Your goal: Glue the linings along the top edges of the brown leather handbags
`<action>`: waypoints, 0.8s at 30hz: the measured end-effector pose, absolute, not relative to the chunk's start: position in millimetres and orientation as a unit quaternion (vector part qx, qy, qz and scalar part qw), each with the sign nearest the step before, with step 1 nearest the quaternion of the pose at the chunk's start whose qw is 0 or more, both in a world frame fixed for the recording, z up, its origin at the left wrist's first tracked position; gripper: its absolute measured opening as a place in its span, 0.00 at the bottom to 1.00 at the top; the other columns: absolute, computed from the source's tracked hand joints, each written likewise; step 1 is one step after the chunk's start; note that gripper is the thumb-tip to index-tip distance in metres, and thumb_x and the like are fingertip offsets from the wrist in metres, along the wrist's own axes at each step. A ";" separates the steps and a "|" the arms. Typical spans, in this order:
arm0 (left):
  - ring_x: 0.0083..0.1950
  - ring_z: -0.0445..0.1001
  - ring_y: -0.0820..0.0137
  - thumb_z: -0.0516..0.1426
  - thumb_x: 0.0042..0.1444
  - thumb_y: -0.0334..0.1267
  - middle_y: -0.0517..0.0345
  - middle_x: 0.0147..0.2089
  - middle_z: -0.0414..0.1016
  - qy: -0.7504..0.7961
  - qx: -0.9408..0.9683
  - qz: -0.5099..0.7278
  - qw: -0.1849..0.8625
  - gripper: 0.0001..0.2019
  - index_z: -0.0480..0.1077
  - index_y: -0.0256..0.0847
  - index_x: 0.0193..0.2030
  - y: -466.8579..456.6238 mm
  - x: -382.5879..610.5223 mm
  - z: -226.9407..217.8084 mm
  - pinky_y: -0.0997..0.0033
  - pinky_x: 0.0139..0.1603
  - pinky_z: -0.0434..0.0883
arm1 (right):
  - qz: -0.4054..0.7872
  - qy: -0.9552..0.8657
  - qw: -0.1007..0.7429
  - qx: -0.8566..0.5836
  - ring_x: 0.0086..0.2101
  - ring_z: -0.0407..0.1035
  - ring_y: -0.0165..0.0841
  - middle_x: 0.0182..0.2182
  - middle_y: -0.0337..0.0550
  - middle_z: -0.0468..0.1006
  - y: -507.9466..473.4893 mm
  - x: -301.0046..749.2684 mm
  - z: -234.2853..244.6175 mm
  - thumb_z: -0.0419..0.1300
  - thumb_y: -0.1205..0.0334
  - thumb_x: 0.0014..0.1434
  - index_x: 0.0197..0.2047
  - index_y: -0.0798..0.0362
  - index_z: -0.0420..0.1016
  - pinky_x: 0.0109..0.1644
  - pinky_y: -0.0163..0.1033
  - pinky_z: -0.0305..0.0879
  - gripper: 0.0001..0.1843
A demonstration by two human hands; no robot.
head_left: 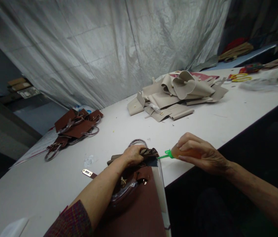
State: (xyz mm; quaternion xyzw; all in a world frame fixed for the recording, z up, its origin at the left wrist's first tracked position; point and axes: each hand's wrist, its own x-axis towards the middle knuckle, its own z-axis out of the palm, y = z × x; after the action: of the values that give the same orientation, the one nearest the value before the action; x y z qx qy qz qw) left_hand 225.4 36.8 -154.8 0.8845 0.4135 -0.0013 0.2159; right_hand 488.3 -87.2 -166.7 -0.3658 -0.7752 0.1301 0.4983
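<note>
My left hand (132,155) is closed over the folded top edge of a dark brown leather bag (141,200) that lies at the near edge of the white table (203,128). A plastic-wrapped handle (126,191) and gold hardware show on the bag below my wrist. My right hand (200,153) grips a small orange squeeze bottle (187,153). Its green nozzle (165,155) points left and touches the bag's top corner beside my left fingers.
A pile of beige leather pieces (175,93) lies at the middle back of the table. Several brown bag parts with handles (73,130) lie at the left. Yellow scissors (240,77) and clutter sit at the far right. A grey tarp (104,49) hangs behind.
</note>
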 end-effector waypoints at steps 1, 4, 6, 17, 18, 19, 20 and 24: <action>0.33 0.70 0.69 0.58 0.49 0.33 0.60 0.30 0.72 0.414 0.884 0.000 0.217 0.08 0.75 0.43 0.37 36.9 225.2 -154.9 0.73 0.32 0.61 | 0.119 -0.773 0.502 -0.368 0.40 0.72 0.38 0.39 0.45 0.74 -87.7 488.3 -166.1 0.65 0.67 0.58 0.38 0.50 0.76 0.44 0.44 0.73 0.04; 0.33 0.70 0.68 0.58 0.48 0.33 0.60 0.30 0.73 0.413 0.884 0.000 0.219 0.08 0.75 0.43 0.37 37.2 224.9 -154.6 0.73 0.32 0.62 | 0.104 -0.780 0.491 -0.373 0.40 0.72 0.37 0.38 0.45 0.74 -88.6 487.5 -164.7 0.65 0.67 0.58 0.38 0.50 0.75 0.43 0.43 0.73 0.04; 0.34 0.70 0.68 0.59 0.48 0.34 0.60 0.30 0.73 0.413 0.884 0.000 0.220 0.07 0.75 0.43 0.36 36.9 225.0 -153.8 0.73 0.32 0.62 | 0.116 -0.786 0.482 -0.370 0.40 0.72 0.37 0.38 0.45 0.74 -89.1 486.7 -163.9 0.65 0.67 0.58 0.38 0.50 0.75 0.43 0.42 0.73 0.04; 0.33 0.70 0.68 0.59 0.52 0.38 0.59 0.29 0.73 0.413 0.884 0.004 0.220 0.06 0.75 0.43 0.36 34.5 225.4 -151.8 0.72 0.32 0.62 | 0.150 -0.757 0.503 -0.390 0.39 0.73 0.36 0.38 0.44 0.73 -90.2 486.5 -168.5 0.65 0.64 0.59 0.36 0.50 0.75 0.43 0.42 0.73 0.02; 0.33 0.70 0.68 0.59 0.52 0.38 0.59 0.30 0.73 0.414 0.883 0.004 0.220 0.06 0.75 0.43 0.36 34.4 225.3 -151.8 0.71 0.32 0.62 | 0.135 -0.754 0.507 -0.395 0.39 0.73 0.36 0.38 0.44 0.73 -90.2 486.6 -168.6 0.65 0.64 0.59 0.36 0.50 0.75 0.43 0.42 0.73 0.02; 0.33 0.70 0.68 0.59 0.51 0.37 0.59 0.30 0.73 0.415 0.883 0.004 0.220 0.06 0.75 0.43 0.37 34.4 225.3 -151.8 0.71 0.33 0.62 | 0.121 -0.754 0.507 -0.400 0.39 0.72 0.36 0.38 0.44 0.73 -90.1 486.7 -168.7 0.65 0.64 0.58 0.36 0.50 0.75 0.44 0.42 0.73 0.02; 0.33 0.70 0.68 0.59 0.51 0.36 0.59 0.30 0.73 0.416 0.882 0.004 0.220 0.06 0.75 0.44 0.37 34.4 225.3 -151.8 0.71 0.33 0.62 | 0.113 -0.756 0.505 -0.401 0.39 0.72 0.36 0.38 0.44 0.73 -90.1 487.0 -168.7 0.65 0.65 0.58 0.36 0.50 0.75 0.43 0.42 0.72 0.02; 0.34 0.71 0.67 0.59 0.50 0.37 0.59 0.31 0.73 0.419 0.879 0.003 0.226 0.06 0.74 0.44 0.36 34.5 225.2 -151.5 0.71 0.33 0.63 | 0.146 -0.749 0.507 -0.401 0.38 0.72 0.36 0.38 0.43 0.73 -90.7 488.4 -170.1 0.65 0.64 0.58 0.36 0.49 0.74 0.43 0.42 0.72 0.04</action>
State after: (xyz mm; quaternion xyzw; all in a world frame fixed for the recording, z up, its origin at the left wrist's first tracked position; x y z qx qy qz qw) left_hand 225.2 34.5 -151.5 0.8793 0.4194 0.0033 0.2259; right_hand 488.4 -90.7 -170.1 -0.4014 -0.7488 0.1459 0.5069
